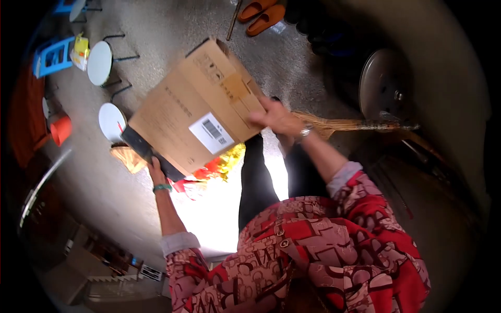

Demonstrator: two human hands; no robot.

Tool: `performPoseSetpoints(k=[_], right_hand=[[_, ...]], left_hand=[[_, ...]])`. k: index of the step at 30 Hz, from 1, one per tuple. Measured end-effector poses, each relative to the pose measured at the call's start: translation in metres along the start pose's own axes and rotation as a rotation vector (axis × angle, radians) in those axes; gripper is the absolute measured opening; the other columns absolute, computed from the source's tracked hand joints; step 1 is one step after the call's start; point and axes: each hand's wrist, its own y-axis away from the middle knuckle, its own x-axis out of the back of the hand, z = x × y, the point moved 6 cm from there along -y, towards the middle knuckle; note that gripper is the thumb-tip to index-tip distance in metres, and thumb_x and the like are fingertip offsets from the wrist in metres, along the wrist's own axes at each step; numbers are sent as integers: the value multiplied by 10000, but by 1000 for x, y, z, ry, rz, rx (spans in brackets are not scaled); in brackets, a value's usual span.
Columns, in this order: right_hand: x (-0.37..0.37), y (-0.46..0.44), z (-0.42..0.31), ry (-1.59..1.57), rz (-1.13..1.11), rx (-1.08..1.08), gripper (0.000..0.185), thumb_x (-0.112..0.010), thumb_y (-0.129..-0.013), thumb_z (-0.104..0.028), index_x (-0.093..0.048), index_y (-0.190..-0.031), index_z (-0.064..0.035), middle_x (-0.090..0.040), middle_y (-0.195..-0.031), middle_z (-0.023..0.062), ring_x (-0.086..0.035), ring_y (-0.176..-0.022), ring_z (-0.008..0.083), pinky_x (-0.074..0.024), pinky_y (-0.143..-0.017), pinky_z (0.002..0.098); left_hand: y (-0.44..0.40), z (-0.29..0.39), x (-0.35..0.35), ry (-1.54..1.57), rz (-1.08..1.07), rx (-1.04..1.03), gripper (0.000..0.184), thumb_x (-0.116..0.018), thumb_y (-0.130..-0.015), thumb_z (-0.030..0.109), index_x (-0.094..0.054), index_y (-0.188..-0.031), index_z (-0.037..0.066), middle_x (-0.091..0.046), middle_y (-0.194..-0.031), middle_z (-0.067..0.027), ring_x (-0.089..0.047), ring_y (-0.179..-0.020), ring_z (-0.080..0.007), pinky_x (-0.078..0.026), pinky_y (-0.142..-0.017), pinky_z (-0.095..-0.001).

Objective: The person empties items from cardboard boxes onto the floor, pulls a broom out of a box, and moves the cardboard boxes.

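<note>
A brown cardboard box point(175, 112) with a white barcode label point(211, 133) is held up in front of me, tilted, above the floor. My left hand point(157, 173) grips its lower left end, at a black strip point(151, 154) along the edge. On the right side my right hand point(277, 119) holds the box's edge, its fingers bent over the cardboard near a piece of brown tape point(236, 87). Red and yellow plastic point(222, 164) shows beneath the box, partly hidden by it.
Round stools point(99, 63) and a blue stool point(55, 57) stand at the upper left, near a red bucket point(61, 130). Orange shoes point(265, 20) lie at the top. A straw broom point(339, 124) is on the right, below a round metal lid point(383, 86).
</note>
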Motion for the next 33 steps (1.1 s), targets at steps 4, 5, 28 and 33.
performPoseSetpoints(k=[4, 5, 28, 33], right_hand=[[-69, 4, 36, -261, -43, -77, 446, -718, -731, -349, -640, -997, 1, -671, -828, 109, -619, -731, 118, -486, -680, 264], [-75, 10, 36, -230, 21, -37, 439, -712, -735, -340, -638, -983, 14, -670, -826, 129, -623, -729, 123, -485, -678, 268], [-101, -73, 61, -1072, 242, 95, 493, -639, -792, -446, -543, -994, -7, -554, -900, 24, -507, -841, 101, -421, -745, 251], [-86, -106, 215, -685, 264, -98, 661, -522, -822, -550, -392, -1270, -81, -442, -1204, 128, -375, -1168, 212, -350, -947, 307]], left_hand=[[22, -32, 38, 106, 109, 161, 494, -533, -881, 320, -390, -1257, 34, -499, -1197, -106, -498, -1068, -221, -423, -913, -359], [29, -32, 43, 126, 144, 189, 507, -542, -869, 342, -408, -1246, 30, -499, -1204, -104, -496, -1073, -223, -410, -920, -359], [212, 320, -169, -1038, -71, -1199, 561, -564, -808, 380, -473, -1162, -45, -465, -1108, -135, -464, -1006, -247, -361, -893, -329], [142, 199, -281, -1015, -234, -1123, 601, -615, -757, 306, -434, -1218, -35, -418, -1201, -192, -391, -1119, -307, -329, -926, -387]])
